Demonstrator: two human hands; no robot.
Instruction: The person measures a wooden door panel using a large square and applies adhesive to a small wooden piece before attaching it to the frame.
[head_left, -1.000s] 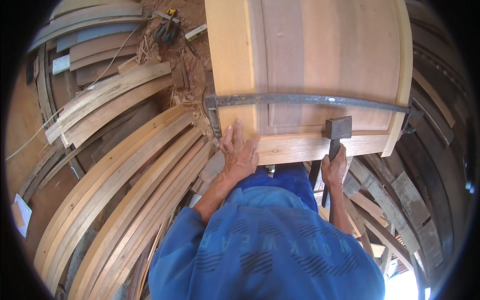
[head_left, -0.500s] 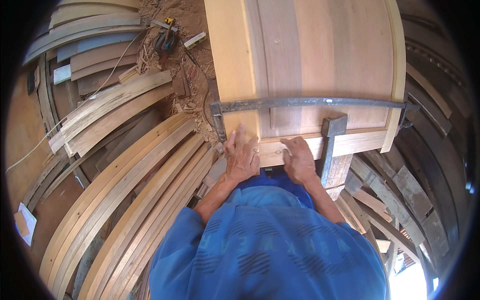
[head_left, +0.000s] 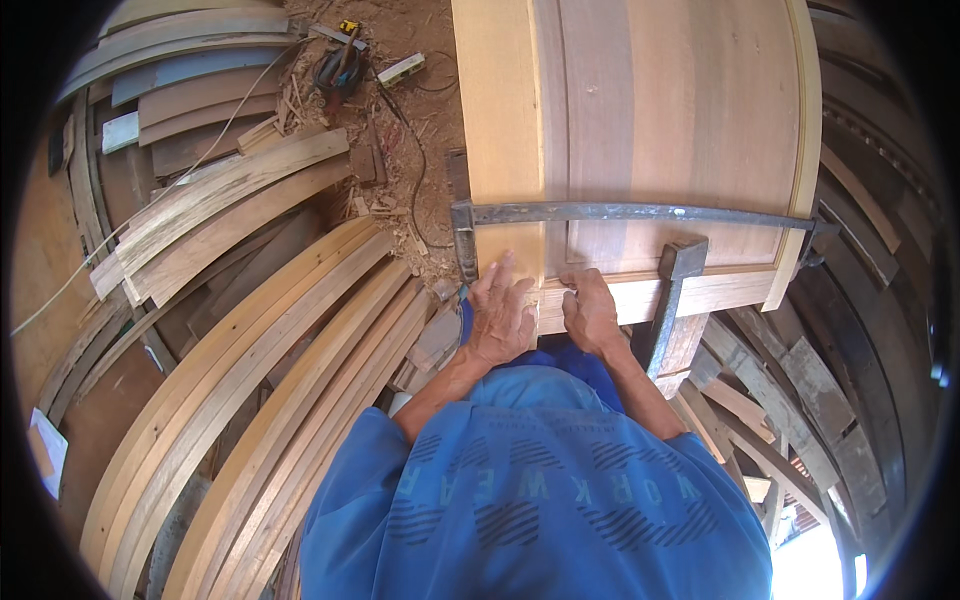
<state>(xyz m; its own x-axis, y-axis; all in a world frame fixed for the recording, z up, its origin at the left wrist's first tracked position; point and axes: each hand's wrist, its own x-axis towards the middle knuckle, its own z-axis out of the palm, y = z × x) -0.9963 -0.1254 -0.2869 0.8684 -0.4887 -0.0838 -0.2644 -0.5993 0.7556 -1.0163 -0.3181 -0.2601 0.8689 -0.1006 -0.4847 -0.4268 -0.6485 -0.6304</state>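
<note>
A wooden panel door (head_left: 660, 120) with a pale frame lies in front of me. My left hand (head_left: 500, 312) rests on the near end of its left stile (head_left: 505, 120), fingers stretched and slightly apart. Just right of the corner joint, my right hand (head_left: 592, 315) is curled over the bottom rail (head_left: 640, 298). Its thumb and forefinger pinch around a small pale bit that I cannot make out. A long steel bar clamp (head_left: 640, 212) spans the door beyond both hands. Another metal clamp (head_left: 682, 262) grips the rail to the right of my right hand.
Long boards (head_left: 240, 370) are stacked at the left, with more planks (head_left: 790, 400) at the right. On the shaving-covered ground at the far left lie a corded power tool (head_left: 338, 70) and a spirit level (head_left: 401, 70). A dark cord (head_left: 415, 150) runs toward the door's left side.
The view has shifted, so the door sits farther right in the picture. My right hand has moved left along the rail, closer to the corner joint. My left hand stays on the stile.
</note>
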